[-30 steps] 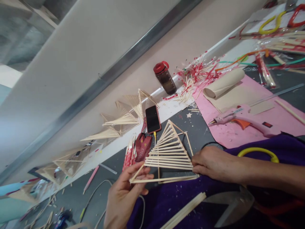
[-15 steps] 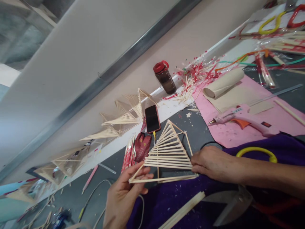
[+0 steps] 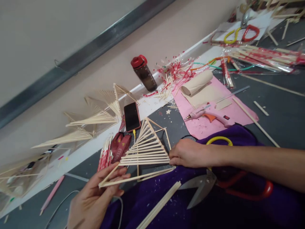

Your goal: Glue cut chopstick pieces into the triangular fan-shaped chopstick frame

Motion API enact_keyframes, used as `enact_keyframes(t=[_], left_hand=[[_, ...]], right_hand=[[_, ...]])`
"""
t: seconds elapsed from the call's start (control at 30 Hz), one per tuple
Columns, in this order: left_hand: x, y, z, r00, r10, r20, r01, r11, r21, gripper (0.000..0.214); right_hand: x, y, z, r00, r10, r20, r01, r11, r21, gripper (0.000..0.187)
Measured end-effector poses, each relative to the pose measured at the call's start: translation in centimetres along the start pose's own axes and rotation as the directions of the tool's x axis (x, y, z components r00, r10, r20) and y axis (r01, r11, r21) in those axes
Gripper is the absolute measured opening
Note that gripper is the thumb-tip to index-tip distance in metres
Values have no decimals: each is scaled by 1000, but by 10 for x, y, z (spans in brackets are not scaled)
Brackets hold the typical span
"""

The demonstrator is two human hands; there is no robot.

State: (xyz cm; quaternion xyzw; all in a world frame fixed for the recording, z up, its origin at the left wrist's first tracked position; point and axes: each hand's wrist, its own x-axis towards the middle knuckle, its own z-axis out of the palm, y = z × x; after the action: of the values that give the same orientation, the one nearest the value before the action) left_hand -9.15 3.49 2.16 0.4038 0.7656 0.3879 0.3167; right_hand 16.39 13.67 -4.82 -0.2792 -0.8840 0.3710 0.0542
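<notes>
A frame of thin wooden sticks (image 3: pixel 145 154), with a fan of slats across one side, is held up between both hands. My left hand (image 3: pixel 95 194) grips its lower left corner, thumb below and fingers behind the sticks. At the lower right corner, my right hand (image 3: pixel 188 153) is closed with its fingers pinched against the slat ends. Below the frame, a bundle of loose sticks (image 3: pixel 160 205) lies on purple cloth (image 3: pixel 133 205). Scissors with a yellow and a red handle (image 3: pixel 202 187) rest open beside it, partly under my right forearm.
A pink glue gun (image 3: pixel 207 114) lies on pink paper (image 3: pixel 190 125) near a cardboard roll (image 3: pixel 197 82). Behind the frame are a phone (image 3: pixel 132 116), a dark red ribbon (image 3: pixel 120 146) and a bottle (image 3: pixel 144 74). More stick frames (image 3: pixel 92 117) stand along the wall; wrapped chopsticks (image 3: pixel 264 57) lie at right.
The view has swung right, so everything sits further left in the picture. Both hands keep their hold on the stick frame, with little change in pose.
</notes>
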Motion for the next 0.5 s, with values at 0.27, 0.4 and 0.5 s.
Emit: enact_keyframes(t=[0.27,0.4,0.5], left_hand=[[-3,3,3,999,36,-6,-36,999,13,41],[0,-1,-1,998,48,27,-49,998,28,48],[0,-1,-1,998,46,33,-47,998,31,49]], right_hand=[[-1,0,-13,999,-34,1,34,987,158,29],[-2,-2,-22,1000,-7,29,3,992,127,26],[-2,0,-18,999,35,30,-38,993,108,22]])
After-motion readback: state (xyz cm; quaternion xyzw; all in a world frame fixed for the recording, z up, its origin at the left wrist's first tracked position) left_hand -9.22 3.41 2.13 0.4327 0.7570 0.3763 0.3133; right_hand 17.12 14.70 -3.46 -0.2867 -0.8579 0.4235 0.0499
